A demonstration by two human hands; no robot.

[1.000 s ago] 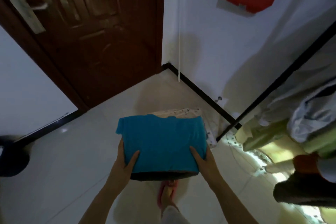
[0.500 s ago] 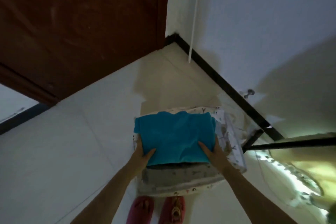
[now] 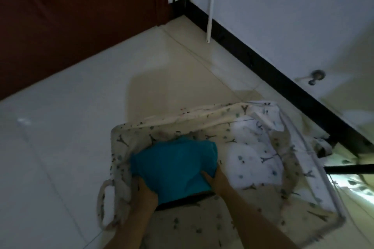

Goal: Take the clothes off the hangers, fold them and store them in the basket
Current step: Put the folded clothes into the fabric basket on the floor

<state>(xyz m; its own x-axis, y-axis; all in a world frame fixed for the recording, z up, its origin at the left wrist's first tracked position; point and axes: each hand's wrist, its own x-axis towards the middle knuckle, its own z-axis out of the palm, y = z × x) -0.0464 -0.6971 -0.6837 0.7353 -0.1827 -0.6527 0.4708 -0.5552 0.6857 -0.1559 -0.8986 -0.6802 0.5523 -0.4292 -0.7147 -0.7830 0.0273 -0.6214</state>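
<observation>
Grips the folded teal garment (image 3: 174, 168) with the fingers of the left hand (image 3: 144, 192) and right hand (image 3: 216, 180), clamped on its near corners. Holds it low inside the printed fabric basket (image 3: 182, 120), nearer the wall left of the fingers. Beyond the fingers: pale tiled floor (image 3: 60, 127), brown door (image 3: 70, 16).

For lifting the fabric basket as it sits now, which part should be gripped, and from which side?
Grip the loop handle on the left end of the basket, coming from outside on the left. The walls are soft and sagging, so a rim pinch would likely buckle. The left hand and right hand hold the folded teal garment.
</observation>
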